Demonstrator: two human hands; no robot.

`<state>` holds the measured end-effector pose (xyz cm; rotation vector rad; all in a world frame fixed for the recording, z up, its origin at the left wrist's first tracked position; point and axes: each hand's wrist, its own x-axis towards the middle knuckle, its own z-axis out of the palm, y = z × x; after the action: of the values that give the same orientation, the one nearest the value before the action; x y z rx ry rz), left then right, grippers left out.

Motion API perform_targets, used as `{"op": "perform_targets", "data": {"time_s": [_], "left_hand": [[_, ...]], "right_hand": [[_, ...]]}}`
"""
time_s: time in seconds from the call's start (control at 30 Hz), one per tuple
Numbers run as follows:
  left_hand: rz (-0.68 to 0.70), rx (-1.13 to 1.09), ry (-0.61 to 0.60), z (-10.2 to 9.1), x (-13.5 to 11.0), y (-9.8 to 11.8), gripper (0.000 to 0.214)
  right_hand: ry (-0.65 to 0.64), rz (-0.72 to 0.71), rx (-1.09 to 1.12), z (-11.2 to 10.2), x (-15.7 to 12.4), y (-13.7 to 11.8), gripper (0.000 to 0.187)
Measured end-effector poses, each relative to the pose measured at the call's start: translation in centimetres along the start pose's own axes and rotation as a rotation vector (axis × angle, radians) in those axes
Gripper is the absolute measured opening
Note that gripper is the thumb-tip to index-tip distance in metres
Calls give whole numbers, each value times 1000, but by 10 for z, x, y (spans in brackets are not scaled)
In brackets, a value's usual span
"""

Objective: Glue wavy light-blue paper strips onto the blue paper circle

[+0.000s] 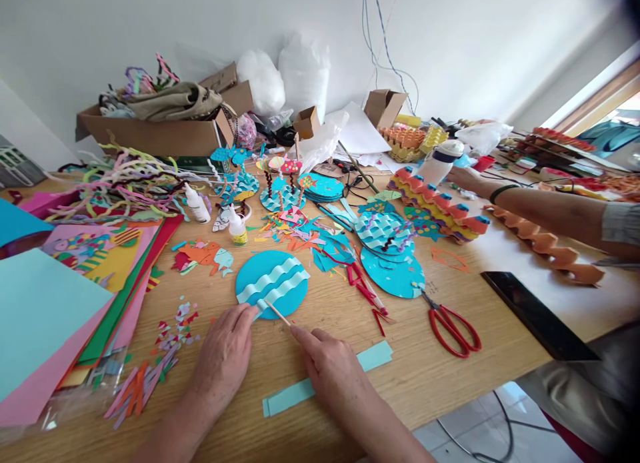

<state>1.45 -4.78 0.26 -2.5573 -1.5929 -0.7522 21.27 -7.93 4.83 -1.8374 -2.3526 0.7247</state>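
A blue oval paper disc (253, 269) lies on the table in front of me, crossed by two wavy pale-blue paper strips (273, 275). My left hand (227, 346) is closed at the disc's near-left edge, its fingertips pinching the end of the lower paper strip. From the right, my right hand (327, 366) grips a thin wooden stick (278, 313), whose tip touches that same strip. Flat pale-blue strips (287, 397) lie partly beneath my right forearm and hand. Two white glue bottles (238, 227) stand beyond the disc.
Red-handled scissors (453, 329) and a black tablet-like slab (537, 313) lie to the right. Coloured paper sheets (45, 329) fill the left side. Stacked blue discs (393, 273) and paper scraps sit beyond. Another person's arm (550, 206) reaches in from the right.
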Motion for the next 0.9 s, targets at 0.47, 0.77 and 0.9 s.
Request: {"op": "perform_targets", "data": {"time_s": [0.47,0.77,0.9], "left_hand": [[4,14,0,2,-1,1,31],[6,-16,5,-1,-1,-1,30],[20,-15,-4,-2,0,-1,32]], "right_hand": [[-41,-6,-188,3,1,-7,61],[-43,4,-242,-2,0,-9,57],[-29,26,-169,-3,1,-6,56]]}}
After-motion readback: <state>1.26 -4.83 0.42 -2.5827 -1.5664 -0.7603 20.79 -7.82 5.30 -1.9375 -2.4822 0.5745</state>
